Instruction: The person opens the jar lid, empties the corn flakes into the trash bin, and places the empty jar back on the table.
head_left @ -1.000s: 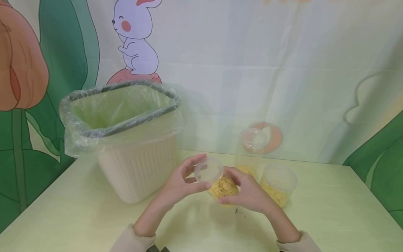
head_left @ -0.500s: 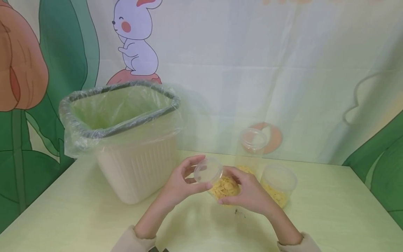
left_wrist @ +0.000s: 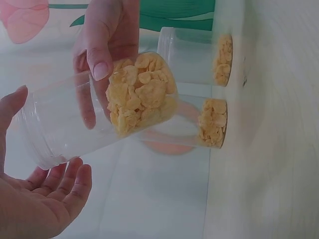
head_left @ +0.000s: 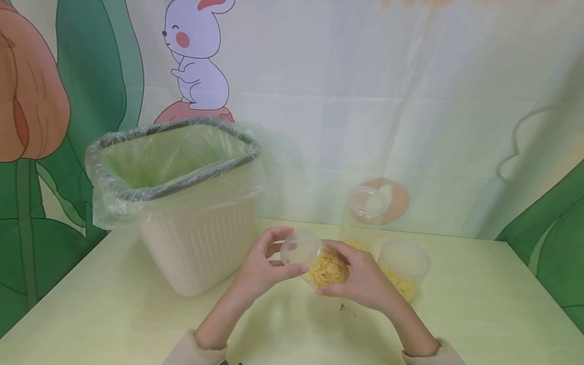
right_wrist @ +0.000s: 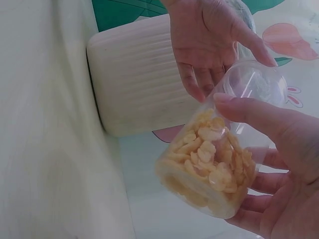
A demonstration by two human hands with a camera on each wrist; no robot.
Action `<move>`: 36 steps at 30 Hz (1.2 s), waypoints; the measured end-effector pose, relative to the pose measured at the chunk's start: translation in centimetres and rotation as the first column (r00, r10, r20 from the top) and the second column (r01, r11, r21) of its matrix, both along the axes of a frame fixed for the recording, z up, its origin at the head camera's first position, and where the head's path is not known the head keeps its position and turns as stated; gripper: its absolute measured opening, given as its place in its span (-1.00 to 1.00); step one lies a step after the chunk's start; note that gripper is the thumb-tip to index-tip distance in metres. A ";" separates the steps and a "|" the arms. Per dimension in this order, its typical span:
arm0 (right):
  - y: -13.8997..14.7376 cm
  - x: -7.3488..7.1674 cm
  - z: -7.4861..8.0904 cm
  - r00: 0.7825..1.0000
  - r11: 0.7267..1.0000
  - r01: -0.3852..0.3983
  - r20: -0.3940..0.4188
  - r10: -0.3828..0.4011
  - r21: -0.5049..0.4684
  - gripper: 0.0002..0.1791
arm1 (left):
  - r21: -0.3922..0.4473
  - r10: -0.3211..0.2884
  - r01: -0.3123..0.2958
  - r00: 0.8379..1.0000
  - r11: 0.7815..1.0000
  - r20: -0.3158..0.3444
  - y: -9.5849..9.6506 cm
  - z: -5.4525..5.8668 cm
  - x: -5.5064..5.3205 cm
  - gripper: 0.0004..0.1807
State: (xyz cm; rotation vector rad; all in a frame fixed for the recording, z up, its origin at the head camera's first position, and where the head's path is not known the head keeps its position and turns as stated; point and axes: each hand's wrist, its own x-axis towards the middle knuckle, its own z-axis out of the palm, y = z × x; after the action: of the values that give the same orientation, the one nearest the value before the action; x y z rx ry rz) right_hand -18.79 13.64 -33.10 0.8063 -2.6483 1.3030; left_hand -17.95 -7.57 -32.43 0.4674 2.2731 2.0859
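A clear plastic jar (head_left: 302, 248), partly filled with yellow corn flakes (head_left: 327, 269), is held tilted above the table with its rim toward the left. My right hand (head_left: 362, 278) grips its lower body, thumb and fingers on opposite sides, as the right wrist view shows on the jar (right_wrist: 212, 164). At the rim end, my left hand (head_left: 262, 268) holds the jar between thumb and curled fingers. No lid can be made out on the rim. Behind the right hand stand two more clear jars, a taller-looking one (head_left: 362, 225) and another (head_left: 405, 258), both with flakes at the bottom.
A cream ribbed trash bin (head_left: 201, 243) with a clear bag over its dark rim stands left of the hands. Small dark specks (head_left: 348, 308) lie on the pale table (head_left: 483, 299). A printed cloth (head_left: 296, 101) hangs behind the table.
The held jar tips slightly more toward the left, and its flakes have shifted a little. Both hands keep their hold in nearly the same place.
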 end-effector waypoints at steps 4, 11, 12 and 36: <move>0.1 0.1 0.1 1.000 1.000 -0.010 -0.006 0.010 -0.010 -0.19 | -0.028 -0.015 0.014 1.000 1.000 -0.013 -0.3 0.2 0.0 -0.23; 0.3 0.2 0.4 0.999 0.998 -0.042 -0.016 0.042 -0.038 -0.22 | -0.053 -0.121 0.118 0.990 0.992 -0.069 -1.3 0.4 -0.2 -0.22; 0.4 0.2 0.5 0.999 0.998 -0.045 -0.015 0.045 -0.040 -0.23 | -0.051 -0.138 0.134 0.987 0.990 -0.080 -1.4 0.4 -0.2 -0.22; 0.5 0.4 0.7 0.999 0.999 -0.028 -0.029 0.027 -0.031 -0.24 | -0.041 -0.060 0.058 0.996 0.997 -0.065 -0.8 0.0 -0.4 -0.28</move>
State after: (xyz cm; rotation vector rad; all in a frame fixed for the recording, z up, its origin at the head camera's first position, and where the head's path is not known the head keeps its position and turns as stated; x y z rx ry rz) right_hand -18.37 14.10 -32.41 0.8537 -2.5976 1.3260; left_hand -18.38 -8.35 -32.43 0.6035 2.3012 2.0241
